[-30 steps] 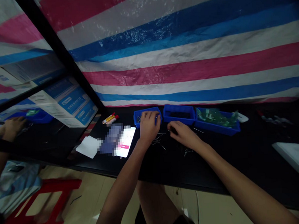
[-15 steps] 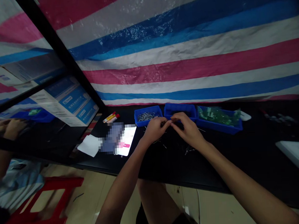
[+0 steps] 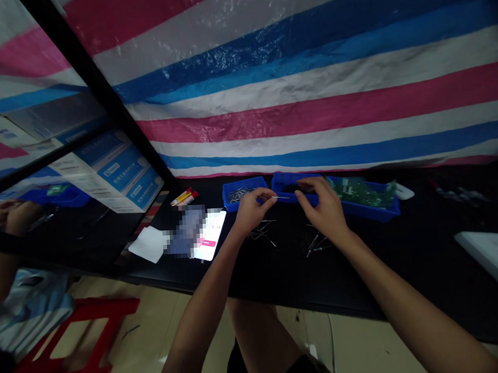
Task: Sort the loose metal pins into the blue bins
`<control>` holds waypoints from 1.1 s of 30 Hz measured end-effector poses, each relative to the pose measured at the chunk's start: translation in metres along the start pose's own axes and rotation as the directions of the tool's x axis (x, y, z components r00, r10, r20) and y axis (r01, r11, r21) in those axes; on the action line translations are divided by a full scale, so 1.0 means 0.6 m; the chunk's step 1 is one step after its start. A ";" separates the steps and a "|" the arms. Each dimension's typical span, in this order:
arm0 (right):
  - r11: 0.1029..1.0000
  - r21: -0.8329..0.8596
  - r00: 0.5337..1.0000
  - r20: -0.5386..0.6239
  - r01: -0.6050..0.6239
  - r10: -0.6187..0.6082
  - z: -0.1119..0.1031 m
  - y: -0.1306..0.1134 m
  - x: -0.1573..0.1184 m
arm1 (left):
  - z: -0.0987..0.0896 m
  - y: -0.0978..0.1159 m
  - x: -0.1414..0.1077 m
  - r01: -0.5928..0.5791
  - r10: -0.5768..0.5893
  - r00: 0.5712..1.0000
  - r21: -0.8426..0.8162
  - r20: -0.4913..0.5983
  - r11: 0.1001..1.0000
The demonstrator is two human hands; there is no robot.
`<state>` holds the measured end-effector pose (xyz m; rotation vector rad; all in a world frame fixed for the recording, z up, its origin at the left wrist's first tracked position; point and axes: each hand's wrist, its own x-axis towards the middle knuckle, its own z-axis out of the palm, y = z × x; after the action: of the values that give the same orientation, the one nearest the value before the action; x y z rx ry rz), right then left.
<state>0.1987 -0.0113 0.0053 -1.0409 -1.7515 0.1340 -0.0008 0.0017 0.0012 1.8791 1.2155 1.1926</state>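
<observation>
My left hand [image 3: 253,209] pinches a thin metal pin [image 3: 281,197] that points right. To its right my right hand [image 3: 322,205] has thumb and fingers apart, with nothing seen between them, in front of the middle blue bin [image 3: 288,180]. Behind my left hand, the left blue bin [image 3: 244,183] holds many small metal pieces. The right blue bin [image 3: 373,213] contains green plastic bags [image 3: 364,192]. Loose metal pins lie on the black table in two groups, one by my left hand [image 3: 263,233] and one below my right hand [image 3: 316,244].
A lit phone [image 3: 212,233], white paper [image 3: 148,243] and glue tubes [image 3: 185,198] lie at the left. White and blue boxes [image 3: 125,170] stand beyond a black frame. Another person's hands [image 3: 19,215] show at far left. A white object [image 3: 488,252] lies at right.
My hands, which met at the fingertips, have moved apart. My right hand has shifted right and opened, and the pin in my left hand now shows.
</observation>
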 end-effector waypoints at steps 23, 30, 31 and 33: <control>0.999 -0.050 0.978 0.208 -0.001 0.011 0.003 0.023 -0.002 | -0.041 -0.015 0.009 0.090 0.105 0.906 0.428 -0.411 0.899; 0.977 0.064 0.796 0.570 0.205 -0.204 0.027 0.016 -0.023 | -0.035 -0.013 0.009 0.072 0.076 0.933 0.388 -0.353 0.919; 0.973 0.088 0.772 0.596 0.212 -0.222 0.029 0.014 -0.026 | -0.033 -0.012 0.009 0.060 0.084 0.936 0.389 -0.342 0.919; 0.972 0.102 0.743 0.630 0.209 -0.226 0.033 0.012 -0.030 | -0.031 -0.010 0.008 0.046 0.094 0.939 0.389 -0.332 0.920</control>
<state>0.1882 -0.0119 -0.0201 -0.8024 -2.4753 0.4018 -0.0190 0.0090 0.0055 2.0225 1.7363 1.4187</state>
